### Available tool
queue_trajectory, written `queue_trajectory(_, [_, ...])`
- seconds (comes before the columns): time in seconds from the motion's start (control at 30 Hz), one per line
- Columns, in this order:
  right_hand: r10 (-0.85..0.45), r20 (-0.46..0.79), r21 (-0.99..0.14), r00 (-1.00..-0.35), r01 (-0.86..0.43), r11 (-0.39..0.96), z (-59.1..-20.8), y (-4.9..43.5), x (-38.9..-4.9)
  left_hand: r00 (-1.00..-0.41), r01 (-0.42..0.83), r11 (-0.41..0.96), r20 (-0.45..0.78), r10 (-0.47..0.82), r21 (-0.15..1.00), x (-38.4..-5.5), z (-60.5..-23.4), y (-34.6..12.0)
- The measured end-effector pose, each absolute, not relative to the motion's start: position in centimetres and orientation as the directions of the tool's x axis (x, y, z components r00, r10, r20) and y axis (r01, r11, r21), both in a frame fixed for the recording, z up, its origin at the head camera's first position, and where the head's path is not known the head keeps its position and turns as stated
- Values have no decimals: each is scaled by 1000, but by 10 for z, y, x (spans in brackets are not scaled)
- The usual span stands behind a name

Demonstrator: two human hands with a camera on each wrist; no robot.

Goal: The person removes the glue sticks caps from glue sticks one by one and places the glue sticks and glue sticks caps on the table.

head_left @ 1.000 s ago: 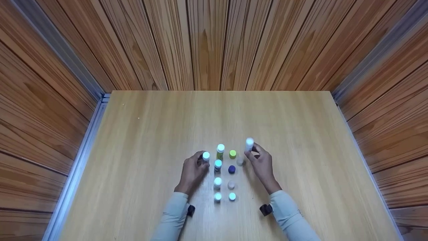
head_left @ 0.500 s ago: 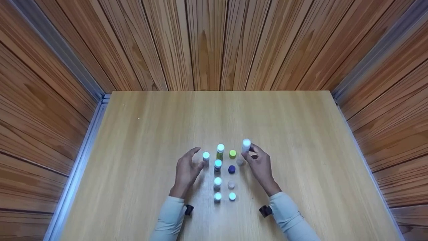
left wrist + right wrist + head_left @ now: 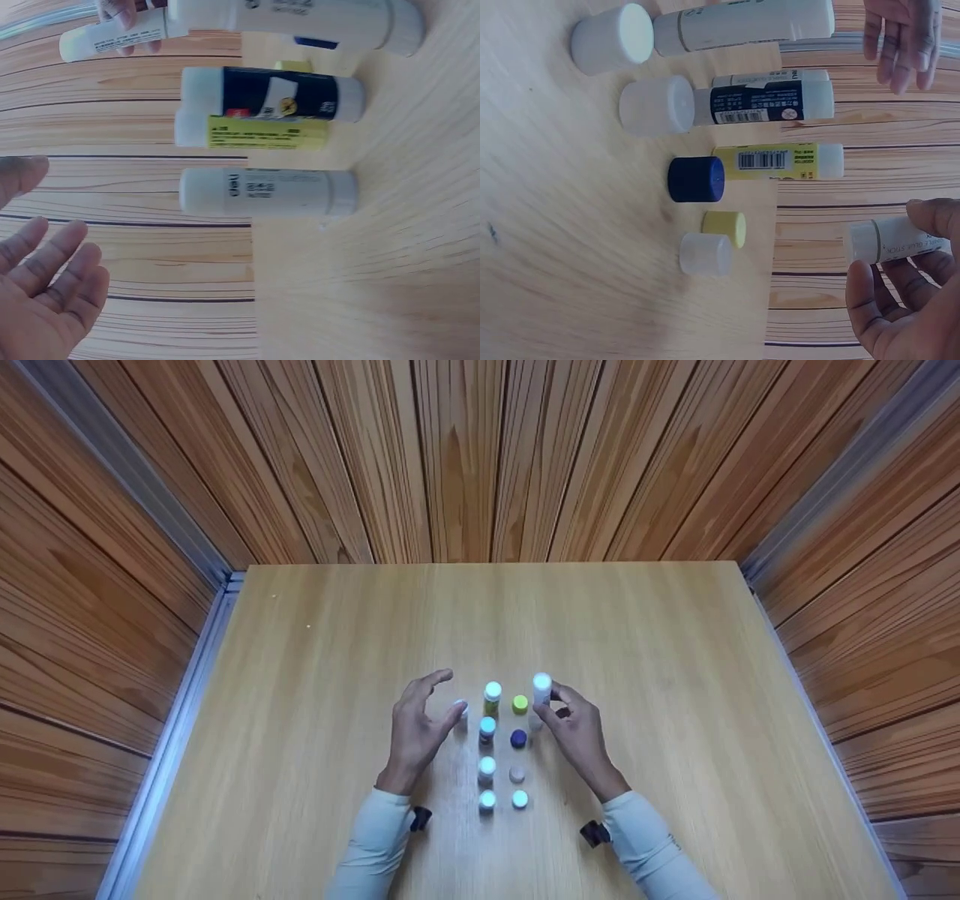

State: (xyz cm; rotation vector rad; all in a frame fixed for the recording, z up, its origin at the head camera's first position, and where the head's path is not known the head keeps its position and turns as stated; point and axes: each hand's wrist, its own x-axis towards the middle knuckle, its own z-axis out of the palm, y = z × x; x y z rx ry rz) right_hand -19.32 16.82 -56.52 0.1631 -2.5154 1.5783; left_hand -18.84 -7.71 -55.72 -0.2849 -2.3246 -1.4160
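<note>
My left hand [image 3: 415, 727], thumb and fingers spread, is beside a white glue stick [image 3: 268, 192] that stands upright on the table. In the head view the thumb overlaps that stick; the left wrist view shows a gap between them. My right hand [image 3: 581, 731] grips another white glue stick [image 3: 901, 238] between thumb and fingers, raised above the tabletop. Below it stands a translucent cap [image 3: 705, 255]. Between the hands, glue sticks stand in a column, among them a yellow one [image 3: 778, 161] and a dark blue one [image 3: 757, 103].
Right of the column, loose caps form a second line: a yellow-green cap [image 3: 520, 704], a dark blue cap [image 3: 518, 738], a translucent cap [image 3: 517, 773] and a white cap [image 3: 520, 799]. Wood-panelled walls [image 3: 465, 457] enclose the wooden table [image 3: 337, 622] at the back and sides.
My left hand has let go of the white glue stick, opened and drawn back to the left. The right hand has moved left with its glue stick, now over the translucent cap.
</note>
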Motion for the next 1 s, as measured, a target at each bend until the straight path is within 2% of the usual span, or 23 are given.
queue_trajectory(0.3, [-73,261,-829,-963,-262,494,-557,165,-192,-884,439,408,466,39,800,-197,-542,-75])
queue_trajectory(0.67, [-96,186,-845,-978,-209,491,-550,161,-187,-886,449,412,455,90,793,-199,-540,-69])
queue_trajectory(1.0, [-180,340,-751,-923,-381,539,-541,156,-186,-872,490,350,450,192,799,-198,-539,-64])
